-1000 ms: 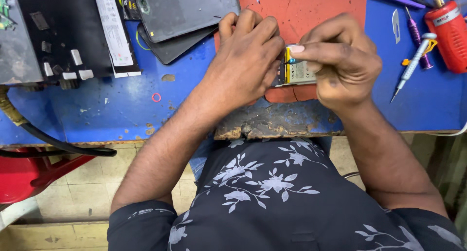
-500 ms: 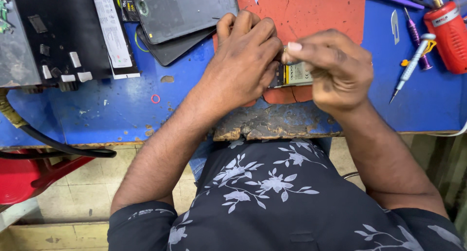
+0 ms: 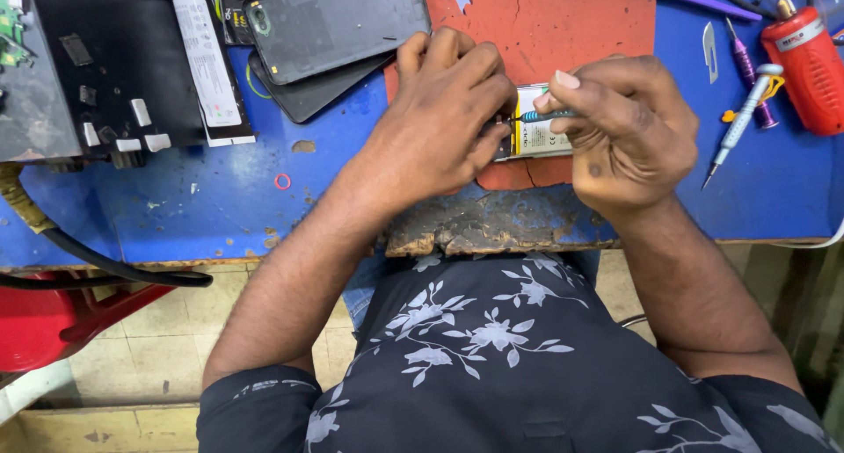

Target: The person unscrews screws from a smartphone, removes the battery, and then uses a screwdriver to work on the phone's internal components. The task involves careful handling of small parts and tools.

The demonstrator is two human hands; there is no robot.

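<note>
We work at the front edge of the blue bench, over a worn red mat. The opened phone lies on the mat between our hands, its pale battery face showing; most of it is hidden under the fingers. Our left hand lies flat and curled over its left part, pressing it down to the mat. Our right hand is closed narrow, thumb and forefinger pinching a slim teal-tipped tool whose tip points left into the gap by the left fingertips; we cannot tell exactly what the tip touches. Judgement on technique: the tool is best kept low and nearly parallel to the phone, with the left hand bearing down steadily so the phone does not skid, and with small force only, since a slip would run the tip toward the battery or the left fingers. Wrists resting on the bench edge should help. Containers: we see no tray, dish or box for small parts in view, so nothing can be logged as held in one. Loose on the bench instead: two dark phone back covers stacked beyond the left hand, a precision screwdriver and a scalpel blade well right, a red cylindrical tool at the far right.
</note>
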